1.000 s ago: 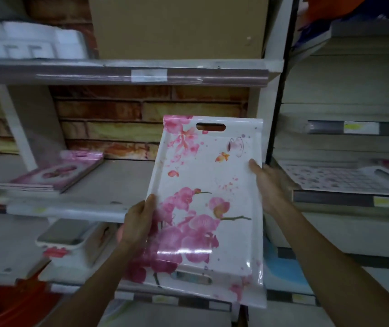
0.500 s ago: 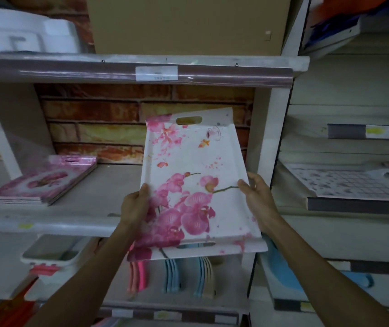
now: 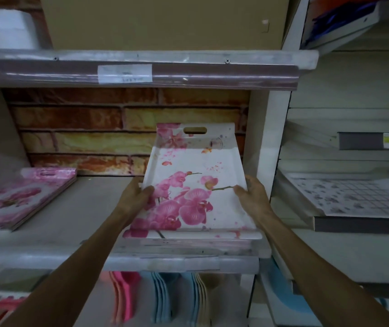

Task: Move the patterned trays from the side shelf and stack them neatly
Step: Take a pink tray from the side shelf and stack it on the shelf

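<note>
Brick-backed shelf (image 3: 75,215) carries the orchid tray (image 3: 195,185), its near end over the front lip. Left hand (image 3: 133,199) and right hand (image 3: 252,197) clasp its long edges. It looks stiff, light and glossy, likely slippery; rims or handle slots suit gripping.

The tray (image 3: 195,185) is white with pink orchids; the stack of trays (image 3: 21,199) at the shelf's (image 3: 75,215) left edge is pink-flowered. The back wall (image 3: 108,128) shows orange-yellow brick.
</note>
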{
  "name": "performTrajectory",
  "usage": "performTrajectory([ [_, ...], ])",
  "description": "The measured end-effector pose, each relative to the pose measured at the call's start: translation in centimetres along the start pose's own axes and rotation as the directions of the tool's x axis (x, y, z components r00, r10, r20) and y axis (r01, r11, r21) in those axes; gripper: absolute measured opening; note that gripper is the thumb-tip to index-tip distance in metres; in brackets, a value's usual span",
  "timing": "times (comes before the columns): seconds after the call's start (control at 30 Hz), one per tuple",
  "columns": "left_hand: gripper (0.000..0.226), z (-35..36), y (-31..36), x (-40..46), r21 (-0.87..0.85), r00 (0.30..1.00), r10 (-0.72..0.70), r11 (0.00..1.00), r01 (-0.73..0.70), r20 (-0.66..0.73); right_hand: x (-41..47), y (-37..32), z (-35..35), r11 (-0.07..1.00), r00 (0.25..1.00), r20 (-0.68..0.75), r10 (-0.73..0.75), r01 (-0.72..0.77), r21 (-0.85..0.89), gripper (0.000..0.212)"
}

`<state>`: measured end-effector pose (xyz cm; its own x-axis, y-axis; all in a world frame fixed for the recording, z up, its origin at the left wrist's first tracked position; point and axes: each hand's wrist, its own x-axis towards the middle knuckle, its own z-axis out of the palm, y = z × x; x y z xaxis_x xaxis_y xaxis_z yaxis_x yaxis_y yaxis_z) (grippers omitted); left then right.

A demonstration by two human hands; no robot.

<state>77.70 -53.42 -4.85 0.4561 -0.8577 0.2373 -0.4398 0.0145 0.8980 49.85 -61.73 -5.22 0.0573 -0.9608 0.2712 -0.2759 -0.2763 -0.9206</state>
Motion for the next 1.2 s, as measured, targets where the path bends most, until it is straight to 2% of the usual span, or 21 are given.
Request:
performTrajectory([
  [0.17,0.024,2.1,-0.9,2.1,0.051,0.999,0.004,0.999,-0.002,-0.037,2.5,1.1,0.3,0.993,1.0,0.012,0.018,-0.016,-0.117,0.036],
  [0.47,0.024,3.7,-4.3,3.8,0.212,0.999,-0.034,0.977,0.025,0.038,3.4,4.0,1.9,0.959,0.993,0.027,0.111,-0.1,-0.266,0.032],
  [0.83,0.026,5.0,-6.5,5.6,0.336,0.995,-0.031,0.942,-0.004,0.096,4.1,6.4,2.8,0.938,0.987,-0.018,0.158,-0.156,-0.31,0.025],
  [1.2,0.03,5.0,-7.0,5.9,0.412,0.988,-0.056,0.911,-0.01,0.146,4.3,7.5,3.1,0.904,0.985,0.011,0.17,-0.151,-0.401,0.019],
])
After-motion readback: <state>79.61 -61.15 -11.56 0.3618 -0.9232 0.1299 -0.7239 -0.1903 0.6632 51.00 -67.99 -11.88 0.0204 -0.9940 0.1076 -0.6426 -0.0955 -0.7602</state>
